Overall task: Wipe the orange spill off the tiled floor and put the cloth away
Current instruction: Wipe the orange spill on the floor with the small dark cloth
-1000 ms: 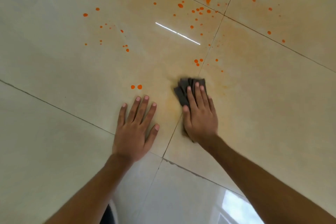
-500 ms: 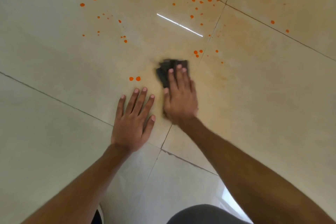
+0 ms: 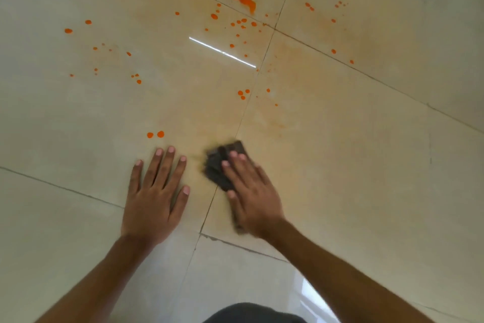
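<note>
Both arms reach forward and down from the bottom of the view, forearms bare. The left hand [image 3: 154,197] is planted flat, palm down on the floor [image 3: 78,126], fingers [image 3: 167,165] straight and spread a bit, thumb sticking out toward the other hand. Looks like a plain prop, holding nothing. The right hand [image 3: 252,197] sits just beside it, also palm down, angled up and to the left. Its fingers [image 3: 235,168] are straight and close together, pressing flat on the cloth [image 3: 217,168] rather than curling round it, thumb laid along the near edge. It's slightly blurred. The two hands are close but not touching.
</note>
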